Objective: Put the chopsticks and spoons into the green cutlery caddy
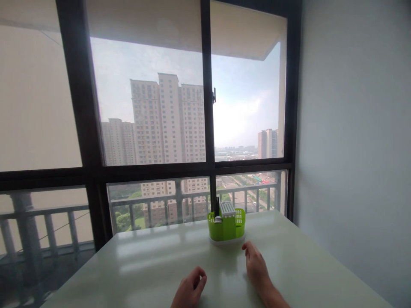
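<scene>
A bright green plastic caddy [224, 229] with perforated sides and a white base stands toward the far edge of the table. In it are a ribbed grey-white block [227, 208] and some thin dark sticks [217, 206], with a rounded pale piece [218, 219] at the front. My right hand [255, 262] rests just in front of the caddy's right side, apart from it, its fingers curled in and nothing visible in them. Nearer to me, my left hand [190, 287] lies with thumb and fingers bent together, also with nothing visible in it. Both palms are hidden.
The pale glossy table [144, 265] reaches up to a dark-framed window [207, 128]. Beyond the glass runs a railing [160, 199], with tall buildings [170, 119] outside. A plain pale wall [353, 128] bounds the right side.
</scene>
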`<state>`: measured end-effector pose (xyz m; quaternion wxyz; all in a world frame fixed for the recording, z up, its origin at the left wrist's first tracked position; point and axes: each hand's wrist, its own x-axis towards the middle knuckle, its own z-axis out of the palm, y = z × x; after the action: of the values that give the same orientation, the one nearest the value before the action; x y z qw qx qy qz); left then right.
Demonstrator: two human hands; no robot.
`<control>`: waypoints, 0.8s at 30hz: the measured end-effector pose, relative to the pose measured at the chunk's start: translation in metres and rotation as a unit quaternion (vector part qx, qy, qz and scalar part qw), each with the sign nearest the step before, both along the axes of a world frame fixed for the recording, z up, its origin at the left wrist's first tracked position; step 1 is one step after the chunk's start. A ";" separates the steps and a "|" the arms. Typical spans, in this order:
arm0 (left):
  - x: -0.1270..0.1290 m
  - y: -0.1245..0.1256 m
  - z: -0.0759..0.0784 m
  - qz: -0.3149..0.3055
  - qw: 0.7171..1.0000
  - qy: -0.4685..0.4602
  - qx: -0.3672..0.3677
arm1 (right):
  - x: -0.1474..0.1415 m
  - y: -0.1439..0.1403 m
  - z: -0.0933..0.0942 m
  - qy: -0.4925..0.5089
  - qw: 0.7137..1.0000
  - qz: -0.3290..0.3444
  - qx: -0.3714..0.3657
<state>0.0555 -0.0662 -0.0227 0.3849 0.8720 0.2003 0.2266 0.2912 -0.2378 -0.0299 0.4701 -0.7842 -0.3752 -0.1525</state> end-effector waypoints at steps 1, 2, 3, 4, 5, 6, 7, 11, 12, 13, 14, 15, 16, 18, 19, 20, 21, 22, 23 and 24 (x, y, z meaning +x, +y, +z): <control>0.001 0.001 -0.001 0.003 1.000 -0.002 0.001 | -0.001 -0.001 0.001 -0.013 1.000 0.007 0.011; 0.001 0.002 -0.003 0.005 1.000 -0.003 0.004 | -0.002 -0.001 0.003 -0.029 0.999 0.007 0.024; 0.002 0.004 -0.004 0.007 1.000 -0.003 0.005 | -0.004 -0.001 0.008 -0.048 0.998 0.002 0.036; 0.003 0.004 -0.005 0.007 1.000 -0.002 0.007 | -0.005 0.000 0.014 -0.067 0.997 -0.005 0.046; 0.003 0.005 -0.006 0.009 1.000 -0.001 0.007 | -0.007 0.003 0.023 -0.084 0.995 -0.011 0.054; 0.004 0.005 -0.006 0.010 1.000 0.000 0.007 | -0.009 0.008 0.035 -0.096 0.993 -0.018 0.060; 0.004 0.006 -0.006 0.011 1.000 -0.001 0.006 | -0.011 0.015 0.048 -0.104 0.992 -0.025 0.062; 0.004 0.007 -0.005 0.009 1.000 0.007 0.005 | -0.010 0.059 0.104 -0.102 0.992 -0.078 0.009; 0.003 0.007 -0.004 0.010 1.000 0.010 0.003 | -0.007 0.071 0.115 -0.095 0.991 -0.094 -0.020; 0.003 0.007 -0.004 0.011 1.000 0.012 0.000 | -0.005 0.082 0.123 -0.086 0.989 -0.107 -0.049; 0.003 0.007 -0.004 0.010 1.000 0.013 -0.001 | -0.002 0.091 0.128 -0.074 0.988 -0.115 -0.075; 0.003 0.008 -0.004 0.008 1.000 0.015 -0.002 | 0.000 0.098 0.131 -0.061 0.986 -0.119 -0.097; 0.003 0.008 -0.004 0.005 1.000 0.016 -0.001 | 0.002 0.103 0.133 -0.049 0.985 -0.121 -0.115; 0.003 0.007 -0.005 -0.001 1.000 0.017 0.001 | 0.004 0.110 0.133 -0.025 0.982 -0.123 -0.143; 0.003 0.007 -0.005 -0.002 1.000 0.017 0.001 | 0.005 0.111 0.133 -0.013 0.980 -0.124 -0.153; 0.002 0.007 -0.005 -0.002 1.000 0.015 0.000 | 0.005 0.112 0.132 -0.002 0.979 -0.125 -0.162; 0.002 0.006 -0.005 -0.002 1.000 0.015 -0.001 | 0.006 0.112 0.133 0.008 0.978 -0.126 -0.166; 0.002 0.006 -0.005 -0.002 1.000 0.014 -0.002 | 0.007 0.111 0.133 0.015 0.978 -0.125 -0.168; 0.001 0.006 -0.005 -0.002 1.000 0.014 -0.002 | 0.009 0.110 0.134 0.017 0.978 -0.125 -0.165; 0.001 0.005 -0.004 -0.001 1.000 0.014 -0.002 | 0.013 0.108 0.134 0.016 0.979 -0.127 -0.160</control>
<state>0.0565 -0.0610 -0.0268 0.3840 0.8746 0.2049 0.2135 0.3043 -0.1296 0.1045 0.3210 -0.8929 -0.2845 -0.1368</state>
